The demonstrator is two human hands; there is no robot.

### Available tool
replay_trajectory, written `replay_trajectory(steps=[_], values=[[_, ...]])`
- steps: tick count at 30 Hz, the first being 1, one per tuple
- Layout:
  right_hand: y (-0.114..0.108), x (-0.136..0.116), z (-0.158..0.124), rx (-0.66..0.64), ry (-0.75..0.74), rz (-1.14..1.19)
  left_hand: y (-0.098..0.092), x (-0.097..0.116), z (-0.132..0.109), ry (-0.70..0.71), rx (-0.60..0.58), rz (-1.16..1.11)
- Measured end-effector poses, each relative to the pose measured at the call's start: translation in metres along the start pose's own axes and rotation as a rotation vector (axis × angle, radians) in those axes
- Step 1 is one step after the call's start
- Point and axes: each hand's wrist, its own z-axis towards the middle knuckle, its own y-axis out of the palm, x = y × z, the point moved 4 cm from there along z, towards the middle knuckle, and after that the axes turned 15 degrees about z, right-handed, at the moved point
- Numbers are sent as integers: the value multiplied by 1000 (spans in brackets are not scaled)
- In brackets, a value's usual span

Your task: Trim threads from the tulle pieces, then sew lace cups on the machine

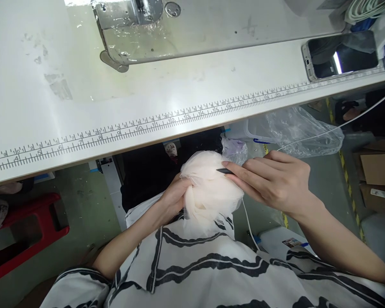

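Observation:
A bunched, pale peach piece of sheer tulle-like fabric (pixel 208 188) is gathered in front of my chest, below the table edge. My left hand (pixel 176 192) grips its left side, with the fingertips partly hidden in the folds. At the upper right of the bundle is my right hand (pixel 272 179), closed around a slim black pointed tool (pixel 223 170). Only the tool's dark tip shows, against the fabric; the rest is inside my fingers, so its exact kind cannot be made out.
The white table (pixel 192 85) has a printed ruler along its front edge. A metal sewing machine part (pixel 128 17) and a phone (pixel 343 55) are on it. A thin white cord (pixel 346 124) passes by my right hand. A red stool (pixel 51 231) stands at left, cardboard boxes (pixel 378 171) at right.

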Motion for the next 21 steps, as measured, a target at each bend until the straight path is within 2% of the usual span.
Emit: replay_trajectory(steps=[4, 10, 21], values=[[4, 3, 2, -9, 3, -14, 4, 4, -3, -43, -18, -36], [7, 6, 3, 15, 11, -7, 9, 6, -1, -59, -106, -65], [-7, 2, 1, 24, -46, 9, 2, 2, 6, -77, -149, -78]])
